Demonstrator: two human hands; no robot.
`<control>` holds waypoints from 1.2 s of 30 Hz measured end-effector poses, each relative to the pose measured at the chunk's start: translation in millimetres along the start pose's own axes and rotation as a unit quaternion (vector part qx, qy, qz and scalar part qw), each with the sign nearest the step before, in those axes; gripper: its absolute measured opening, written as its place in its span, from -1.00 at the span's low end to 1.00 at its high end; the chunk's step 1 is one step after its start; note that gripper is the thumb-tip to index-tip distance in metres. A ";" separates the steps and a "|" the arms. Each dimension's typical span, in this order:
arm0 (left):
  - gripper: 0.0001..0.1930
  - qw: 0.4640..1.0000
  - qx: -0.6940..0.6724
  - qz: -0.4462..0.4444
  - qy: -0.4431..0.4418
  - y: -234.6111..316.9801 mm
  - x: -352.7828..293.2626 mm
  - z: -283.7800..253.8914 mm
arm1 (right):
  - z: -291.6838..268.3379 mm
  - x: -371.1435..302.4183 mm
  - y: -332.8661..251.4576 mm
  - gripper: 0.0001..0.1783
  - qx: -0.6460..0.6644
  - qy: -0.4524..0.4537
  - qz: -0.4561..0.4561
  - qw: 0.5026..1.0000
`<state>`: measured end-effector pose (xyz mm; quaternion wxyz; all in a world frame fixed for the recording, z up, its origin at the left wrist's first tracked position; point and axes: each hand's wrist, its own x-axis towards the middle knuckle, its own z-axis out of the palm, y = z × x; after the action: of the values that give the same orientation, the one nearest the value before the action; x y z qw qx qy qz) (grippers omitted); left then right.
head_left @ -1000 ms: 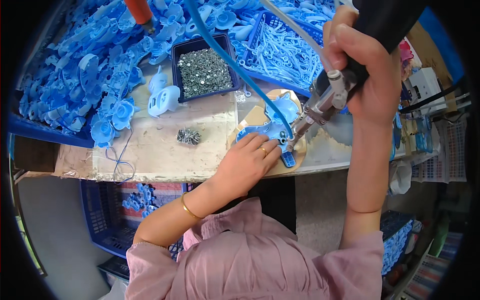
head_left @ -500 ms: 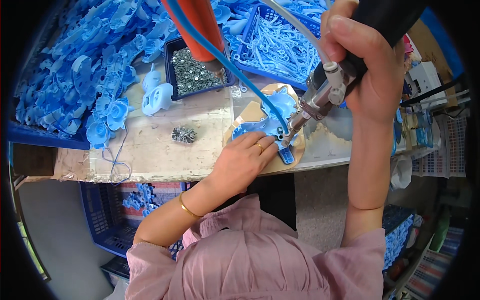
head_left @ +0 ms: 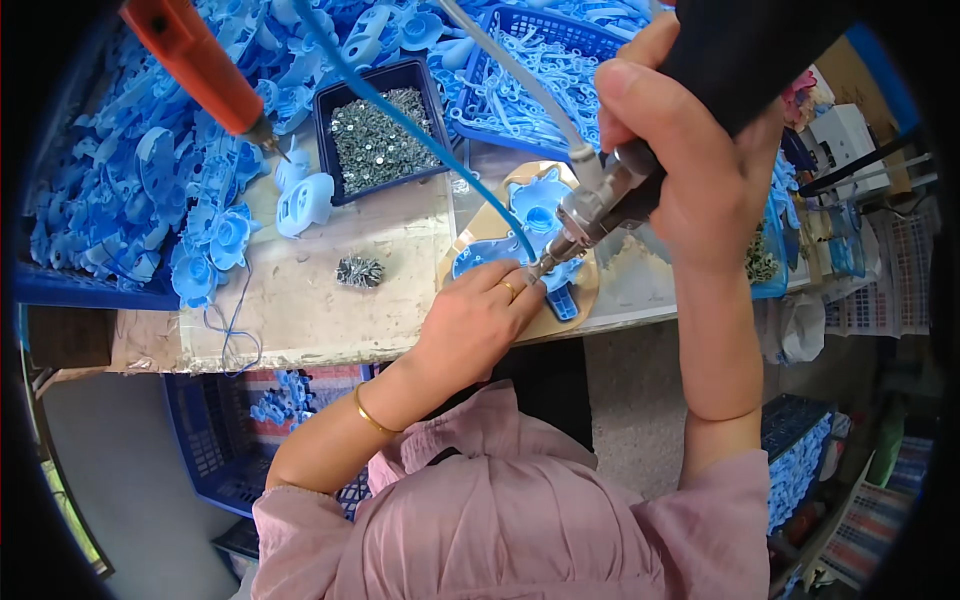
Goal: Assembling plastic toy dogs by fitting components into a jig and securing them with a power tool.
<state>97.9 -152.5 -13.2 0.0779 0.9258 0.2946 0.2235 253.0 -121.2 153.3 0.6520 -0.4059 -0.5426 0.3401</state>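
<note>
Seems unfinished, by the tabletop's (head_left: 405,245) front edge
My right hand (head_left: 705,165) clamps the tool (head_left: 595,208); left hand (head_left: 478,318) touches blue shell (head_left: 540,215), grip unclear.

The shell (head_left: 543,193) is light blue, the board (head_left: 586,303) tan, the shirt (head_left: 480,530) pink, the shadowed sheet (head_left: 852,540) perhaps checked.

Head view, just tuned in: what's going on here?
The person's right hand grips a black-handled tool, its metal nose angled down toward a blue molded part. That part sits on a tan base, with the left hand resting at its near edge, fingers close to the tool's tip. An orange tool hangs at upper left, not in either hand. A dark tray of small metal pieces stands beyond the part, to its left.
</note>
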 end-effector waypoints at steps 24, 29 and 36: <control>-0.81 0.940 -0.121 -0.225 -0.225 2.7 -102.4 -227.5 | -301.8 146.3 143.7 -0.64 -0.573 0.006 0.012 0.819; -0.44 0.865 -0.014 -0.393 -0.312 22.3 -119.8 -231.8 | -279.8 126.1 184.6 -0.72 -0.718 0.009 0.050 0.695; -0.70 0.943 -0.149 -0.212 -0.209 13.3 -54.1 -166.5 | -296.9 137.0 211.1 -0.67 -0.728 0.036 -0.022 0.684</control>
<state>-11.2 -192.6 118.5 0.3198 0.8459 0.4244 0.0450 569.1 45.0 -1.5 0.1776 -0.7524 -0.6048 -0.1912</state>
